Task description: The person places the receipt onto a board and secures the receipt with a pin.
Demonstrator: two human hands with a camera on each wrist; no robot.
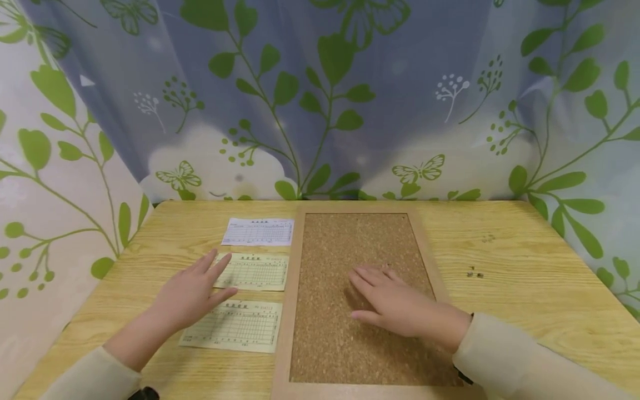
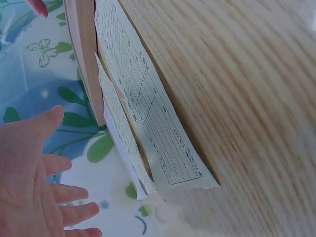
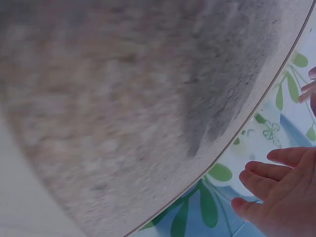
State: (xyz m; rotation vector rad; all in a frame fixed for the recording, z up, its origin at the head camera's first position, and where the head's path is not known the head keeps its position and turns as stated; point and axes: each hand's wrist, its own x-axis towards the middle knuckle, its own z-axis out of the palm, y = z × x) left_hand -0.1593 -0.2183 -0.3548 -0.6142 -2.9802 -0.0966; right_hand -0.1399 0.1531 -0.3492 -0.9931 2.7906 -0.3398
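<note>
My left hand point(image 1: 187, 294) is held over the left ends of the paper forms, its fingers spread and nothing in its grasp. Beneath and beside it lie a middle pale yellow form point(image 1: 262, 273) and a lower pale yellow form point(image 1: 245, 330); a white form point(image 1: 257, 232) lies above them in the column. The left wrist view shows the lower form's edge point(image 2: 190, 182) slightly curled. Over the wood-framed cork board point(image 1: 330, 355), my right hand point(image 1: 392, 300) is extended palm down, holding nothing. In the right wrist view its fingers point(image 3: 266, 170) appear raised off the board.
Several tiny metallic pieces point(image 1: 475, 274) lie on the wooden table point(image 1: 520, 322) right of the board, with faint clear bits point(image 1: 488, 238) farther back. A leaf-patterned curtain point(image 1: 400, 128) hangs behind the table's back edge.
</note>
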